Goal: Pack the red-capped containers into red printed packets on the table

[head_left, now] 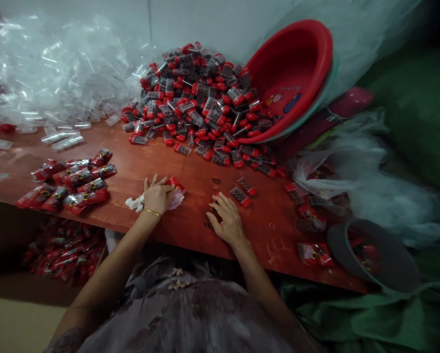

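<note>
My left hand (pixel 157 197) is closed over the edge of a red printed plastic packet (pixel 177 185) lying on the table. Crumpled white tissue or cloth (pixel 134 203) lies just left of that hand. To the right, my right hand (pixel 227 219) curls its fingers and thumb around a small dark container with a red end, mostly hidden beneath the fingers. Beyond it lie two loose clear containers with red caps and dark contents, one of them this red-capped container (pixel 239 196). Several filled red packets (pixel 75 179) are grouped to the left.
A large heap of red-capped containers (pixel 198 98) rises at the back, against a tilted red basin (pixel 297 63). Clear plastic sleeves (pixel 58 73) are piled back left. A grey bowl (pixel 385 260) holds red packets at right. Below the left edge, a box (pixel 32 289) contains more packets.
</note>
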Demonstrator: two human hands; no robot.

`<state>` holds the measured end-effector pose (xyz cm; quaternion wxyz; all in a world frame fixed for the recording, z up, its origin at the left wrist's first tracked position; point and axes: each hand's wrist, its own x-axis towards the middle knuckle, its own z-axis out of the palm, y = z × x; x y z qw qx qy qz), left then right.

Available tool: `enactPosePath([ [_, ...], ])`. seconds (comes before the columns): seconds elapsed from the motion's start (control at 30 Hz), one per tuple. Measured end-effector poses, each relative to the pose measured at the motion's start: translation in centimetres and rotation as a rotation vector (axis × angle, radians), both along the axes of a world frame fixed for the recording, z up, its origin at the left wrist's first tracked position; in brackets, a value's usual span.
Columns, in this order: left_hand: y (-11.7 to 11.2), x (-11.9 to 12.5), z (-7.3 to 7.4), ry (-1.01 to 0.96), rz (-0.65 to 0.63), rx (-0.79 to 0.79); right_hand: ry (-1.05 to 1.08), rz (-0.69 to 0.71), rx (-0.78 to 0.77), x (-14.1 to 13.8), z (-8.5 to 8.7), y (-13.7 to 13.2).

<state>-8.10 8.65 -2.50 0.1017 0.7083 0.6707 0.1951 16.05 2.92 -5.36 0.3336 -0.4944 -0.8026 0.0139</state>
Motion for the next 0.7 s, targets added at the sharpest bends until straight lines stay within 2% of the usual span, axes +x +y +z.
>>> enactPosePath([
  [0.1, -0.7, -0.1, 0.5, -0.013, -0.005, 0.065, 0.074, -0.054, 0.042, -0.6, 0.7, -0.4],
  [0.17, -1.6, 0.2, 1.3, -0.029, -0.006, 0.155, 0.186, -0.080, 0.017, -1.8, 1.7, -0.7],
  [0.27, -3.2, 1.4, 2.6, -0.044, -0.048, 0.293, 0.440, -0.049, -0.179, -4.8, 3.1, -0.5],
  [0.37, -4.7, 2.4, 3.7, -0.106, -0.121, 0.349, 0.697, -0.018, -0.430, -7.5, 3.9, 0.5],
  [0.43, -5.4, 2.8, 3.9, -0.244, -0.072, 0.339, 0.796, -0.014, -0.496, -8.3, 3.9, 1.2],
  [0.5, -5.9, 2.9, 3.7, -0.511, 0.033, 0.236, 0.820, -0.036, -0.481, -8.4, 3.8, 1.4],
  [0.63, -6.5, 3.5, 3.2, -1.182, 0.129, -0.221, 0.717, -0.081, -0.392, -8.0, 3.4, 0.4],
  [0.7, -6.7, 4.3, 3.2, -1.410, 0.229, -0.335, 0.631, -0.087, -0.352, -8.1, 3.3, -0.1],
])
